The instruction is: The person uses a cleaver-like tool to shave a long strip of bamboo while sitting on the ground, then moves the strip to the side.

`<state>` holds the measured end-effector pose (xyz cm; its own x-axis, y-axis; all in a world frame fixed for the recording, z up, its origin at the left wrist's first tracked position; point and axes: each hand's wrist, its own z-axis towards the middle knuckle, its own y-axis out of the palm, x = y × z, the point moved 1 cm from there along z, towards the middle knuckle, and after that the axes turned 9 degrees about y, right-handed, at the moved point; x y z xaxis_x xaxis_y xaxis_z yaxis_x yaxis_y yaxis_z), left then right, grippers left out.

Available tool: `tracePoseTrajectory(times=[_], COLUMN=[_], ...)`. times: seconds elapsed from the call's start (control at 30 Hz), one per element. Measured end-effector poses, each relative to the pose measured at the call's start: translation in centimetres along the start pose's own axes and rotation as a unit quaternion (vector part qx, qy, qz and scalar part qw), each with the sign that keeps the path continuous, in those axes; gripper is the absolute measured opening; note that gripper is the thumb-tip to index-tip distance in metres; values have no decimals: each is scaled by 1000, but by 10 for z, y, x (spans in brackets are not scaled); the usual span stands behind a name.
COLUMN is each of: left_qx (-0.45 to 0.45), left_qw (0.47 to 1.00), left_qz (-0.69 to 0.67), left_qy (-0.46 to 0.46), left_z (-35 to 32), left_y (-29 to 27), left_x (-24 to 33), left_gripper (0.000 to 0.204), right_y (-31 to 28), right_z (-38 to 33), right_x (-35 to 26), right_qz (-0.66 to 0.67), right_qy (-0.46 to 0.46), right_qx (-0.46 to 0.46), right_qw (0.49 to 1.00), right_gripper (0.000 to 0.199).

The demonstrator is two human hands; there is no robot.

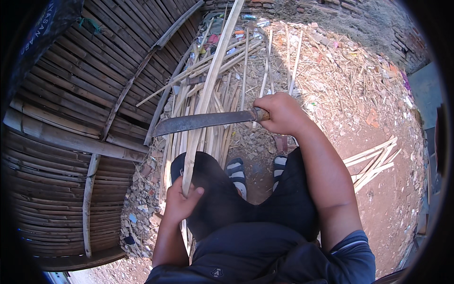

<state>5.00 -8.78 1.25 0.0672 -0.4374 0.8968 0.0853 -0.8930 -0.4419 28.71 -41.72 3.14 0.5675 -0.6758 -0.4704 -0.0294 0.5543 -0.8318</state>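
Note:
A long pale bamboo strip (206, 98) runs from my left knee up past the top edge of the view. My left hand (181, 199) is closed around its near end, thumb along the side. In my right hand (280, 112) is the wooden handle of a machete (205, 122), its long dark blade pointing left. The blade lies across the strip in view, a little beyond my knee; whether it touches the strip I cannot tell. Several more bamboo strips (222, 137) lie in a pile on the ground beneath and beyond it.
A bamboo slat wall (71, 85) stands close on my left. Cut strips (373, 161) lie on the dirt at the right. Shavings and rubble (331, 71) cover the ground ahead, up to a brick wall (369, 28). My sandalled feet (236, 176) are below.

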Motion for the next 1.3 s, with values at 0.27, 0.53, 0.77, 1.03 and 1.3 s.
tracePoseTrajectory(times=[0.27,0.53,0.77,1.03,1.3], left_qx=[-8,-5,-27,-47,-87], left_qw=[1000,1000,999,998,995], left_qz=[2,-3,40,5,10], left_qy=[-3,-12,-16,-34,-45], left_z=[-1,-3,-7,-5,-19], left_y=[-2,-1,-5,-1,-18], left_x=[-2,-8,-8,-10,-1], left_gripper=[32,34,33,32,29], right_y=[-3,7,-5,7,-4], right_z=[-1,1,1,0,1], right_x=[7,-9,16,-9,10], right_qz=[36,11,39,-8,31], right_qy=[30,-21,106,-20,102], right_qx=[55,-18,56,-17,31], right_qw=[997,1000,992,1000,994], right_gripper=[26,28,25,22,29])
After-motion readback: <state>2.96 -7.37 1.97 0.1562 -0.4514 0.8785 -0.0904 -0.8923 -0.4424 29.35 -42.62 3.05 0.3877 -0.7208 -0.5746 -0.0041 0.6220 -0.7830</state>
